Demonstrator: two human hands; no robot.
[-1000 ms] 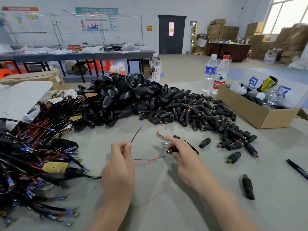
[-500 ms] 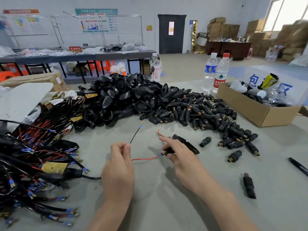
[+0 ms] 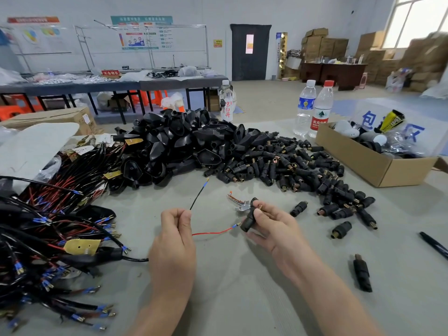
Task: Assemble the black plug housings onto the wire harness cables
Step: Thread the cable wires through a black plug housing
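My left hand (image 3: 175,241) pinches a harness cable whose two leads stick out of the fist: a black wire (image 3: 198,195) pointing up and away, and a red wire (image 3: 213,232) running right. My right hand (image 3: 272,224) grips a small black plug housing (image 3: 249,218), tilted, with its copper end up by my thumb. The red wire's blue-sleeved terminal sits right at the housing's lower end. A big heap of black shell covers (image 3: 179,144) and a spread of small black plugs (image 3: 286,166) lie behind the hands.
A tangle of black and red harness cables (image 3: 48,226) fills the left of the grey table (image 3: 230,299). A metal tool (image 3: 238,202) lies behind my right hand. An open cardboard box (image 3: 373,163), two water bottles (image 3: 315,110), loose plugs (image 3: 362,272) and a black pen (image 3: 435,244) are on the right.
My right hand has turned the plug housing from lying flat to nearly upright, copper end up. The red wire's terminal now meets its lower end. My left hand has held still.
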